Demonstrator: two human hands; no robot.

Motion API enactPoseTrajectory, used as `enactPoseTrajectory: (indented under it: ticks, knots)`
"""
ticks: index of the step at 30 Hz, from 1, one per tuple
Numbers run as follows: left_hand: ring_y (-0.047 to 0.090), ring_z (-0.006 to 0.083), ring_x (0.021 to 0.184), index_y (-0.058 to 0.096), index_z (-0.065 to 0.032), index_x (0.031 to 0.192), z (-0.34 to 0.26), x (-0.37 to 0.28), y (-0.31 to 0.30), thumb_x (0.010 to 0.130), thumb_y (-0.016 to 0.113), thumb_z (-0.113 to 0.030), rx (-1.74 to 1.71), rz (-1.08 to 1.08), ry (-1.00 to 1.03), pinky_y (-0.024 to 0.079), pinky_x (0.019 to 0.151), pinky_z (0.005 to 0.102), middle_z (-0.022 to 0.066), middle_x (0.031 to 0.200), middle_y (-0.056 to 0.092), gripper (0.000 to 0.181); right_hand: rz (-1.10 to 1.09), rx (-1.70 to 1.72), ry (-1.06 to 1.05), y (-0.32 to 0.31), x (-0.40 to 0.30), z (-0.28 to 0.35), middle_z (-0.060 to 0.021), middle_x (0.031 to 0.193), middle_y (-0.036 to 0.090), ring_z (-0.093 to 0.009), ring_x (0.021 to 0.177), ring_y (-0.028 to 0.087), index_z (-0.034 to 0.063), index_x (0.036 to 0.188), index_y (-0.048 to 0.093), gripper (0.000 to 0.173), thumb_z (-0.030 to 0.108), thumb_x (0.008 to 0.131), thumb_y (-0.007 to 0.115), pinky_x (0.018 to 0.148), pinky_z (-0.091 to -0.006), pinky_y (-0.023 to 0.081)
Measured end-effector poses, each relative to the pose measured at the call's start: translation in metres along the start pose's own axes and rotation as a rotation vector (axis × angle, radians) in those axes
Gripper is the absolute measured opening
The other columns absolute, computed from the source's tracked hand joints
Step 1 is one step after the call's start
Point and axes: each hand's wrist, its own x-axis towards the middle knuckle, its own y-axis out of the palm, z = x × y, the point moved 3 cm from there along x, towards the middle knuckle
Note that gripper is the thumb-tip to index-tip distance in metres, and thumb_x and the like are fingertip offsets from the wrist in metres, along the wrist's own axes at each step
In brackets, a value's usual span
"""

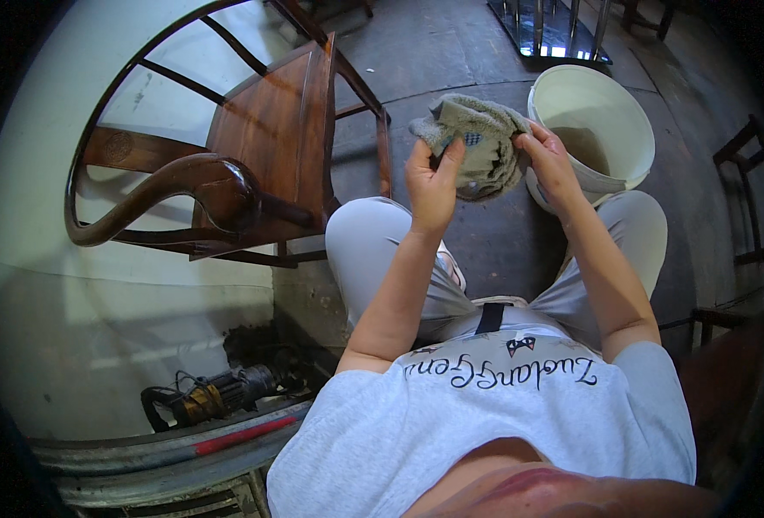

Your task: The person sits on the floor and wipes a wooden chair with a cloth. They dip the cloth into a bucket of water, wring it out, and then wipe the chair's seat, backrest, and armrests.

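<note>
Both my hands grip a grey-green terry cloth (485,165) with a small blue checked patch on it. My left hand (435,184) pinches its left part between thumb and fingers. At the right edge, my right hand (550,162) holds the cloth by a fold. The cloth is bunched and hangs in loose folds above the floor, between my knees and beyond them. Just right of it stands a white plastic bucket (634,123) with murky brownish liquid at the bottom. My right forearm and hand pass in front of part of the bucket's near side.
A dark wooden armchair (272,123) with a curved rail stands at the left by the pale wall (39,207). A black glossy base with metal posts (550,32) is at the back. An electric motor (226,392) and metal pipes (162,450) lie lower left. Wooden furniture (744,162) stands right.
</note>
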Motion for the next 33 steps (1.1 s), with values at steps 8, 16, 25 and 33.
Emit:
enactPoseTrajectory:
  ticks: [8,16,25,33]
  knots:
    - [0.052,0.0042,0.076,0.063,-0.0007,0.096,-0.053,-0.003,-0.005,0.089,0.062,-0.009,0.021,-0.040,0.107,0.042,0.068,0.0197,-0.0027,0.084,0.061,0.011,0.107,-0.117,-0.116,0.051,-0.037,0.030,0.0000,0.108,0.061,-0.010,0.099,0.055,0.0036,0.120,0.054,0.042,0.016,0.083,0.070,0.090,-0.0281,0.043]
    - [0.049,0.0030,0.069,0.062,-0.0019,0.088,-0.084,0.003,-0.041,0.090,0.062,-0.014,-0.060,-0.090,0.134,0.039,0.062,0.0191,-0.0035,0.079,0.060,0.013,0.039,0.295,0.102,0.064,-0.045,0.080,-0.0079,0.093,0.067,-0.018,0.082,0.065,-0.0016,0.102,0.061,0.025,0.017,0.086,0.062,0.078,-0.0303,0.052]
    - [0.045,0.0053,0.065,0.062,-0.0004,0.090,-0.032,0.002,-0.077,0.089,0.061,-0.042,0.242,0.030,-0.243,0.039,0.058,0.0218,-0.0038,0.069,0.051,0.042,0.080,0.444,0.139,0.060,-0.019,0.093,-0.0109,0.091,0.066,-0.022,0.077,0.064,-0.0013,0.094,0.060,0.021,0.016,0.086,0.054,0.073,-0.0350,0.054]
    - [0.057,0.0092,0.072,0.062,0.0013,0.102,-0.021,-0.011,-0.111,0.090,0.060,-0.036,0.622,0.148,-0.100,0.047,0.064,0.0247,0.0033,0.075,0.061,0.039,0.211,0.792,0.278,0.054,0.022,0.046,-0.0125,0.094,0.067,-0.026,0.085,0.065,0.0000,0.098,0.061,0.025,0.020,0.087,0.050,0.080,-0.0390,0.053]
